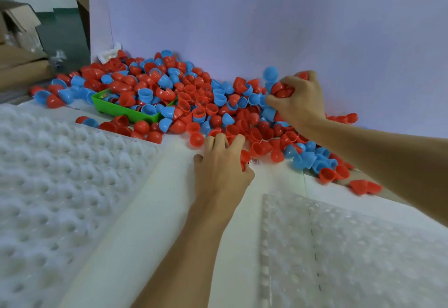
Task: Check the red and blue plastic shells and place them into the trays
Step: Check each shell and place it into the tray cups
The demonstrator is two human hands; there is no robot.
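Both dimpled trays (60, 174) sit unfilled up front. Left hand (221, 162) curls around red shells (244, 156) at the pile's (194, 99) edge, right hand (297, 99) clutches a red handful. Gathering step; next they'd need checking, then seating in dimples.

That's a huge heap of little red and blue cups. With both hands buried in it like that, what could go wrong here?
1. The right hand grips several red shells at once; one might slip out, or a flaw go unnoticed.
2. Loose shells lie past the heap's near right side, so a forearm sweep could knock them away.
3. The green bin is half buried in the pile, so raking with the left hand might spill more shells into it.
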